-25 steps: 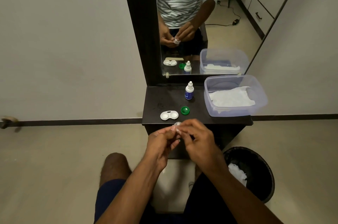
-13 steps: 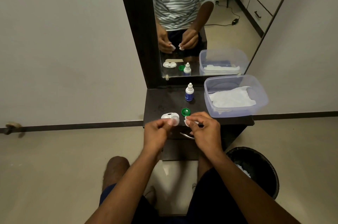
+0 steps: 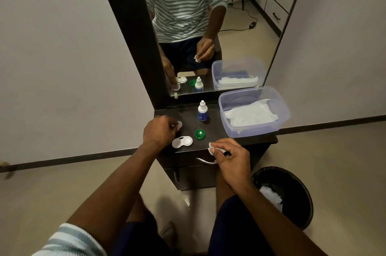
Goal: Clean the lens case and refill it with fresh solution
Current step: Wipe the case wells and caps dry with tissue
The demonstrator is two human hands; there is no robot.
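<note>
The white two-well lens case (image 3: pixel 182 142) lies open on the dark dresser top (image 3: pixel 217 130). A green cap (image 3: pixel 200 134) rests just right of it. My left hand (image 3: pixel 159 133) is over the top's left side, fingers pinched on a clear white cap (image 3: pixel 179 124) held low above the surface, behind the case. My right hand (image 3: pixel 230 159) hovers at the dresser's front edge, gripping a small wad of white tissue (image 3: pixel 211 147). The small white-and-blue solution bottle (image 3: pixel 202 111) stands upright, capped, behind the green cap.
A clear plastic tub (image 3: pixel 253 109) with white tissues sits at the right of the top. A black waste bin (image 3: pixel 284 195) with used tissue stands on the floor at the right. A tall mirror (image 3: pixel 208 26) rises behind. A drawer handle (image 3: pixel 205 161) juts below the front edge.
My hands, together at the front a second ago, have separated. The left hand carried the clear cap forward and left over the dresser top; the right stayed near the front edge with the tissue.
</note>
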